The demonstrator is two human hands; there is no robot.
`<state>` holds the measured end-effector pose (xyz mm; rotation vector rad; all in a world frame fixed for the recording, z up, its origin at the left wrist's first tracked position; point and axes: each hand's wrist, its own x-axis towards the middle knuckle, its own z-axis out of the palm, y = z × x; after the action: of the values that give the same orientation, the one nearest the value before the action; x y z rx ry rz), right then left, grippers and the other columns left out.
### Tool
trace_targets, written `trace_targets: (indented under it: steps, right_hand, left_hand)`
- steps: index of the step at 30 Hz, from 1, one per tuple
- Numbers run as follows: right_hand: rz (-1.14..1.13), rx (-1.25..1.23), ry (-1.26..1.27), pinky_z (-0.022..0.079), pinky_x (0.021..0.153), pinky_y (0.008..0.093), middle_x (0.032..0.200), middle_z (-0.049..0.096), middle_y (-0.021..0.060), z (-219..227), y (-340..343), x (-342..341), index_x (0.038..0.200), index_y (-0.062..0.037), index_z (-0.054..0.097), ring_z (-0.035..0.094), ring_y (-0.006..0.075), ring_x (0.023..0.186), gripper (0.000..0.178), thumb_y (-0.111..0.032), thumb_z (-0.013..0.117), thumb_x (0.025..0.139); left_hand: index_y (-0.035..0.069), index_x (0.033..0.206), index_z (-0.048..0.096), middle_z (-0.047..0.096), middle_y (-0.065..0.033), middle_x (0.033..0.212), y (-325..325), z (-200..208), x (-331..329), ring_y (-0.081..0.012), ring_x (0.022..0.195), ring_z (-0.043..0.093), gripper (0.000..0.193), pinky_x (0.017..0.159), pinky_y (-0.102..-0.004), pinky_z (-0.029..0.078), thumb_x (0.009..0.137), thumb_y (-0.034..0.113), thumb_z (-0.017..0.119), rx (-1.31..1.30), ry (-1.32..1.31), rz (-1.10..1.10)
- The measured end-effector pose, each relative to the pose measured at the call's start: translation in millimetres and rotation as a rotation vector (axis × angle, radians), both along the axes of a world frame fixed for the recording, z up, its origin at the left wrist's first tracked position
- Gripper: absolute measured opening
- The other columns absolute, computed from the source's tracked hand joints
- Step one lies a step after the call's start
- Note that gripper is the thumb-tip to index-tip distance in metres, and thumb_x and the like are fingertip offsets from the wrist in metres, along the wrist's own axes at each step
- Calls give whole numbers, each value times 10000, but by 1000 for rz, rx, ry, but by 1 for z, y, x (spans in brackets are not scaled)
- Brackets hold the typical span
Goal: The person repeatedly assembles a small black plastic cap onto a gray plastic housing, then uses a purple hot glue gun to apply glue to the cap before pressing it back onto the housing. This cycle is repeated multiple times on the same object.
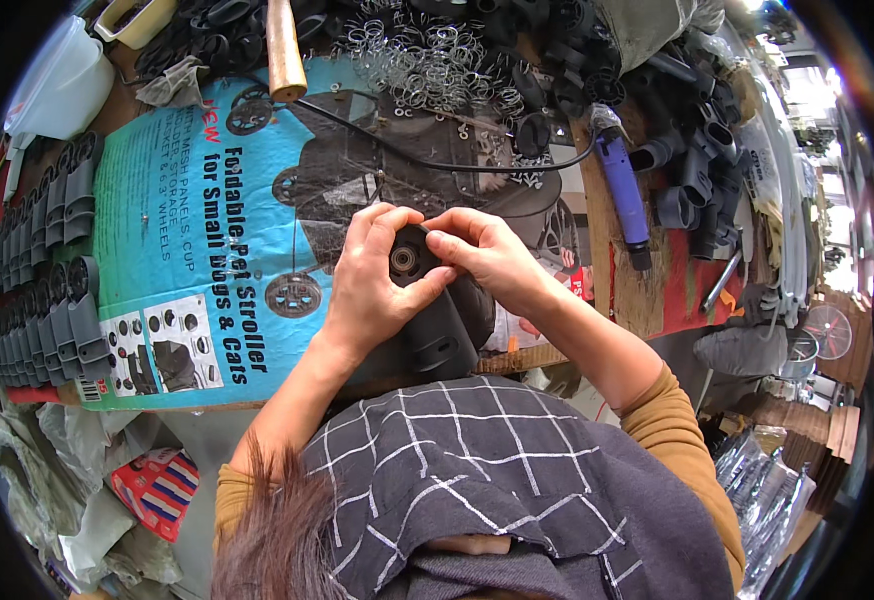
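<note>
Rows of dark grey parts (81, 200) lie along the workbench's (532, 358) left edge; neat line-up, so prob. the finished lot. Blue cardboard (167, 300) covers the bench from there to mid. L hand (362, 290), nr middle of front edge, has thumb + fingers closed round a black part (404, 262). Metal ring seated in its round end, so this pc looks partway done; can't tell what's missing. Springs (427, 60) sit loose twd back edge, apparently unused stock. R hand (492, 260): fingertips bunched at the part's rim; can't tell if gripping or just pressing. Purple power tool (622, 190) lies unheld nr right edge; black tubes (697, 190) heaped beyond, prob. still to do.
</note>
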<state>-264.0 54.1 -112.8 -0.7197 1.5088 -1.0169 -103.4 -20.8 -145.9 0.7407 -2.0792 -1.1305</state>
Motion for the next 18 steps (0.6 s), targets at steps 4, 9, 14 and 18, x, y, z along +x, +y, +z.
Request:
trace_targets:
  steps: [4, 9, 14, 18]
  right_hand:
    - [64, -60, 301, 500, 674, 298, 860, 678, 70, 7, -9, -6, 1002, -14, 683, 628, 145, 801, 218, -206, 660, 901]
    - [8, -292, 1383, 453, 816, 390, 868, 646, 88, 5, -58, -63, 819, -82, 723, 573, 289, 914, 89, -160, 691, 790]
    - [54, -294, 1501, 428, 856, 387, 872, 649, 50, -20, -74, -80, 763, -105, 733, 553, 271, 964, 82, -185, 720, 767]
    - [69, -298, 1547, 428, 833, 376, 845, 653, 49, -28, -76, -82, 815, -106, 738, 561, 265, 898, 131, -223, 739, 757]
  left_hand:
    - [31, 1123, 583, 543, -171, 1165, -1, 5, 0, -337, 1112, 552, 542, 926, -421, 480, 685, 250, 815, 91, 0, -26]
    - [67, 1089, 616, 535, -158, 1159, 6, 7, -3, -325, 1071, 574, 479, 905, -397, 494, 660, 194, 786, 171, 5, 38]
    - [93, 1089, 625, 540, -148, 1148, 8, 6, -3, -322, 1042, 589, 467, 879, -394, 507, 664, 208, 782, 141, 22, 62]
    - [92, 1092, 621, 542, -149, 1139, 7, 7, -4, -330, 1029, 589, 477, 873, -400, 507, 663, 221, 783, 144, 33, 59]
